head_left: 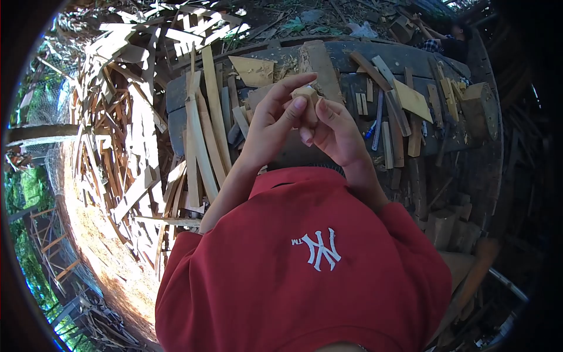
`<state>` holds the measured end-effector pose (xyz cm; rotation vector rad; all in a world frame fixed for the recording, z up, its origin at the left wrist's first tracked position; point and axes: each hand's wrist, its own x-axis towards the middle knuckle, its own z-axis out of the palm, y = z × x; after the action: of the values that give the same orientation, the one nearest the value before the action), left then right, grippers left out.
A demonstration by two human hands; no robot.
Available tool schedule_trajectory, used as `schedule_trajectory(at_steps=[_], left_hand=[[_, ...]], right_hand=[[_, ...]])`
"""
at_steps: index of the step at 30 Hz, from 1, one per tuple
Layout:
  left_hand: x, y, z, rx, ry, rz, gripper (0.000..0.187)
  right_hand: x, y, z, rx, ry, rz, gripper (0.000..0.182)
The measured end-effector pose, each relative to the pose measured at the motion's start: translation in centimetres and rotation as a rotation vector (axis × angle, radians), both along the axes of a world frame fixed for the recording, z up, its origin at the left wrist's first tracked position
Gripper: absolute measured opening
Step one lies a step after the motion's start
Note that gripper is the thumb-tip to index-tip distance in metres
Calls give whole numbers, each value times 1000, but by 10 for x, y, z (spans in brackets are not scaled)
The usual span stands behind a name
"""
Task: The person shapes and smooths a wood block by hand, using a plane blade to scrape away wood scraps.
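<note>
Between my two hands, above the near side of the dark workbench (234, 50), is a small light-coloured wooden piece (305, 92). My left hand (274, 117) has its thumb against the piece, with the index finger stretched above it. From the other side, the fingers of my right hand (337, 130) are bent around the lower part of the piece, the thumb pointing up beside it. Its lower end is partly hidden by the fingers. Behind the hands, a flat brown board (321, 67) lies on the bench.
Long wooden strips (212, 105) lean at the bench's left, beside a large scrap heap (111, 117). On the right lie a yellowish board (413, 101), a blue pen (370, 129), a ruler (379, 114) and a wood block (480, 111). Another person (451, 46) is at the top right.
</note>
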<state>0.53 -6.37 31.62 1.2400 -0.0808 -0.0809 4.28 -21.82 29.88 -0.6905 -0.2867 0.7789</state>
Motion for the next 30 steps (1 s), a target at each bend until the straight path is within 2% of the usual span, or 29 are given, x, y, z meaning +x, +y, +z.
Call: schedule_trajectory(at_steps=[3,7,15,21,25,27,30], left_hand=[[7,5,-11,89,-4,75,36],[8,10,-24,-76,121,55,37],[8,10,-24,-123,129,33,35],[2,5,-16,-67,100,132,27],[-1,5,-14,21,61,129,32],[-1,6,-17,96,40,129,36],[-2,3,-5,48,6,65,42]], right_hand=[[5,0,-12,142,246,70,44],[3,1,-13,152,358,49,41],[-4,2,-11,98,238,22,41],[-10,-1,-10,-33,66,7,45],[-11,-3,-13,-50,33,35,47],[-10,-2,-14,-5,98,32,48],[-10,1,-10,43,149,31,50]])
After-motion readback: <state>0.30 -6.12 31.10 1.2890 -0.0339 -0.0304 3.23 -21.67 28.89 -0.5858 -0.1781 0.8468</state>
